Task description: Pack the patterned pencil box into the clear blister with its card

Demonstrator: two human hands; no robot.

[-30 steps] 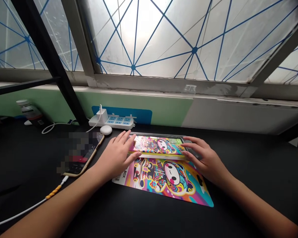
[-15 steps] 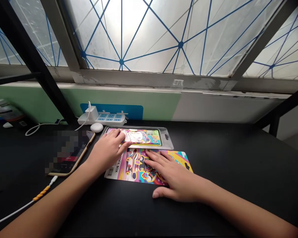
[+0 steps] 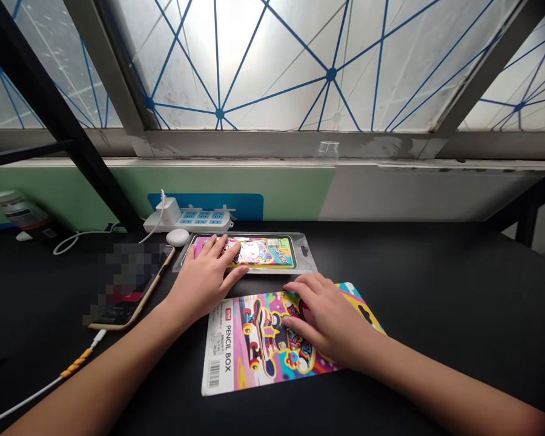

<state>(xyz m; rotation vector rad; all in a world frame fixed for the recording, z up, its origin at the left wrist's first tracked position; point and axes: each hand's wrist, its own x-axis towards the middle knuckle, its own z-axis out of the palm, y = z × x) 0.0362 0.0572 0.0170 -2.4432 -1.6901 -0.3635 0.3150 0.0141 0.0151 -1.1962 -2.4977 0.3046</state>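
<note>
Clear blister pack [image 3: 272, 253]: 1, left fingers [image 3: 220, 247] spread | printed card [image 3: 227, 357]: 1, right fingers [image 3: 306, 283] spread

A pencil box card [image 3: 236, 357] shows a cartoon skateboard in bright pink, yellow and blue; beyond it, a frosted window [image 3: 277, 60] has crisscrossing blue lines.

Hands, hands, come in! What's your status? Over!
Left hand on clear blister pack. Right hand on PENCIL BOX card. Smartphone lying just left of left hand.
</note>
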